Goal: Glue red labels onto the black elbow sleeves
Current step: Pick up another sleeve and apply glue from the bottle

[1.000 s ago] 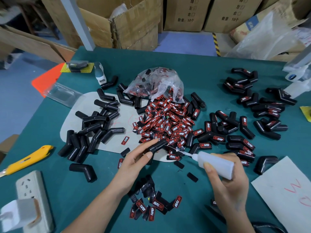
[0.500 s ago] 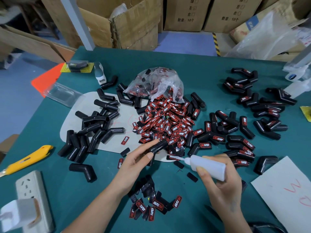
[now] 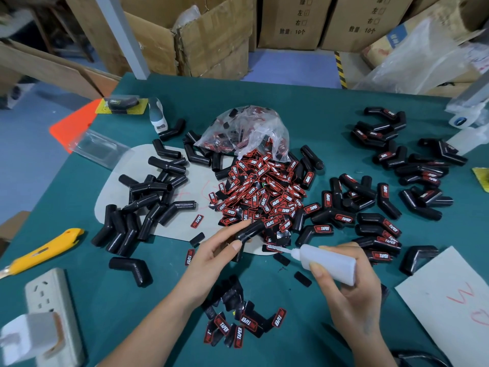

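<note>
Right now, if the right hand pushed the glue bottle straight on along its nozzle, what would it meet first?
The right hand aims the glue bottle up-left. Its nozzle tip looks nearly at a label at the pile's near edge, below the sleeve in the left hand; depth is unclear.

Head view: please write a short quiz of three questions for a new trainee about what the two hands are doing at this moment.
1. True or false: the right hand holds the yellow utility knife.
2. What does the left hand grip?
3. The glue bottle nozzle points toward: A) the power strip, B) the label pile, C) the white card.

Key: 1 false, it holds the glue bottle; 2 a black elbow sleeve; 3 B.
</note>
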The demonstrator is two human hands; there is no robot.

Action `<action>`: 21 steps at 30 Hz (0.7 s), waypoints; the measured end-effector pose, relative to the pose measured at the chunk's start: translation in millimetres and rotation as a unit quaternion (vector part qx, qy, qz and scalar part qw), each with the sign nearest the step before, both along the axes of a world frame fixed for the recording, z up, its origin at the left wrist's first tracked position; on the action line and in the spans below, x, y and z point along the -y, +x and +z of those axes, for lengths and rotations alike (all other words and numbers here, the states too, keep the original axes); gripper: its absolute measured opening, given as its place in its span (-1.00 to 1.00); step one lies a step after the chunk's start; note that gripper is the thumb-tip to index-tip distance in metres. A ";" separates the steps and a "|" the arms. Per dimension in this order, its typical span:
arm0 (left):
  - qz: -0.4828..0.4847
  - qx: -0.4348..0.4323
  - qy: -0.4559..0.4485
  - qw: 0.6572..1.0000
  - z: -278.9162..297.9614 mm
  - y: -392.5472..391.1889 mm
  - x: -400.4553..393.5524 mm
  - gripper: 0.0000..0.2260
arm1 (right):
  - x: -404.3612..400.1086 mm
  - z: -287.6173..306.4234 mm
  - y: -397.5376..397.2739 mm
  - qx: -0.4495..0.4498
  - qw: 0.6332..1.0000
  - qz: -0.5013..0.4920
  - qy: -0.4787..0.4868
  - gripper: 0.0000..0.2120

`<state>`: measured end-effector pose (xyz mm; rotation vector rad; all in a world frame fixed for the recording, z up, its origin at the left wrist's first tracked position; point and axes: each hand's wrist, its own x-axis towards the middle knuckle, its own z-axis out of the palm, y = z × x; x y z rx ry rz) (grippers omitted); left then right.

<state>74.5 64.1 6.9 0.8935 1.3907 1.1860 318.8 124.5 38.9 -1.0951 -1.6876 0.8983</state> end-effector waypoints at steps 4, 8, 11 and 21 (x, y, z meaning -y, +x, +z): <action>-0.001 0.005 0.003 1.000 -2.2 -0.7 0.1 -0.64 | -0.3 0.6 0.0 -0.004 1.000 -0.004 0.000 -0.71; -0.001 0.019 0.006 1.000 -4.3 -0.8 -0.8 -0.64 | 0.0 0.7 -0.2 0.003 1.000 -0.001 0.007 -0.71; 0.003 0.032 0.010 0.999 -4.5 -0.9 -0.9 -0.64 | -0.8 0.1 2.1 -0.002 1.000 -0.008 0.004 -0.73; 0.019 0.053 0.009 0.998 1.4 0.9 -0.7 -0.65 | -1.0 0.2 1.9 -0.006 1.000 -0.013 0.002 -0.74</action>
